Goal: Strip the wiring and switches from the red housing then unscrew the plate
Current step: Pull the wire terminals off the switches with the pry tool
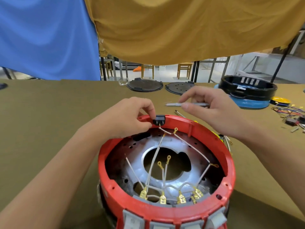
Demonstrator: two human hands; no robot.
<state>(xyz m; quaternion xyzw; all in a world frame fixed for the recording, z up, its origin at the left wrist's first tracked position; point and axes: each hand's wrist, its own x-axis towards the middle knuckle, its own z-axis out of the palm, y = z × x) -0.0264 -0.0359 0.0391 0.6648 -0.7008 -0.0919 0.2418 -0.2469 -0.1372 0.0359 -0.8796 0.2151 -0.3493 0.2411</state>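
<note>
Red housing open side up on tabletop, left hand pinching black switch at far rim, right hand grasping grey tool, white wires inside.

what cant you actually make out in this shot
- Head view: how the black socket fixes to the red housing; left hand covers its left side.
- Housing's lower front: cut off by the bottom edge.
- Tool in the right hand: blurred, type unclear.
</note>
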